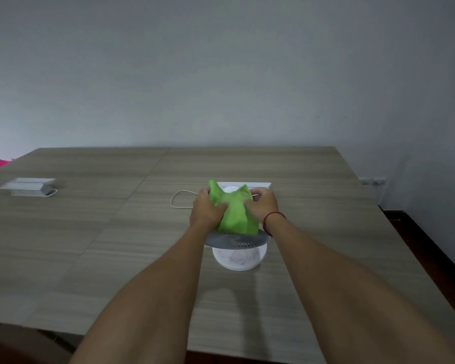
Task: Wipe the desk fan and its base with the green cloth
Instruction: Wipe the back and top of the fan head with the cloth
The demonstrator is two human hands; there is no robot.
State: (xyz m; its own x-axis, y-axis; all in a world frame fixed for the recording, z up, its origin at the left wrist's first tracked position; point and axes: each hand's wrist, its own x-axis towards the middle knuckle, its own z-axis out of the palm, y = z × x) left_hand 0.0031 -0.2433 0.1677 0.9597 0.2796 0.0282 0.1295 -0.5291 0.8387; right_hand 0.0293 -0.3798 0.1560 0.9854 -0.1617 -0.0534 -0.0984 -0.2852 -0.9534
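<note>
A small white desk fan [237, 241] stands on the wooden table, its grey grille tilted toward me above a round white base [238, 260]. The green cloth [233, 211] is draped over the top and back of the fan head. My left hand [206, 210] presses the cloth's left side, fingers gripping it. My right hand [262, 204], with a red string at the wrist, holds the cloth's right side. The fan's upper part is hidden under the cloth.
A white cable [180, 199] loops on the table [116, 245] left of the fan. A white flat box [260, 184] lies just behind the fan. A grey metal box [29, 186] sits far left. The wall is close behind; a socket [373, 182] is at right.
</note>
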